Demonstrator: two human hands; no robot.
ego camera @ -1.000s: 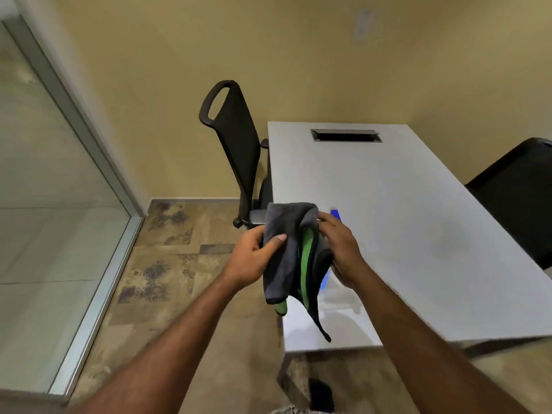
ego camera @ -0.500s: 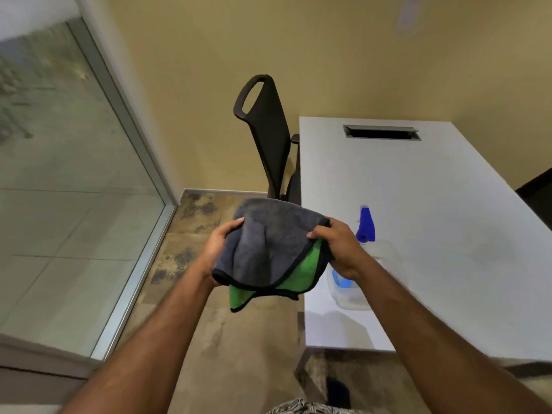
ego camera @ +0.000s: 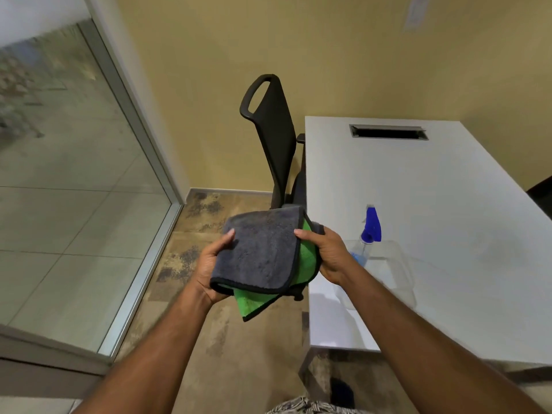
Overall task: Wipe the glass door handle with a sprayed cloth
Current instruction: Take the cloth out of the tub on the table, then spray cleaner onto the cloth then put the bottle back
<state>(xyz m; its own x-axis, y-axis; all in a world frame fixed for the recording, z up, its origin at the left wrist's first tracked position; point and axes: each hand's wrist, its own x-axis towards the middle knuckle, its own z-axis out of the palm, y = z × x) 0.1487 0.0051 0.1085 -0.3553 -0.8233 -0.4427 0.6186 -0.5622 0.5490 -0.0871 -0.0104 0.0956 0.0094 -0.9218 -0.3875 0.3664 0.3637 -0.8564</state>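
Microfibre cloth [ego camera: 263,252], grey on one face and green on the other, is folded and held between both hands above a mottled brown floor [ego camera: 209,333]. The left hand [ego camera: 209,270] cups its lower left edge with the thumb on top; the right hand [ego camera: 328,252] pinches its right edge. Just right stands a white table [ego camera: 448,204], bearing a spray bottle [ego camera: 369,234] with a blue trigger inside a clear plastic tub [ego camera: 397,270]. A black office chair [ego camera: 274,138] stands against a yellow wall [ego camera: 298,40]. A glass partition [ego camera: 68,189] with a silver frame fills the left.
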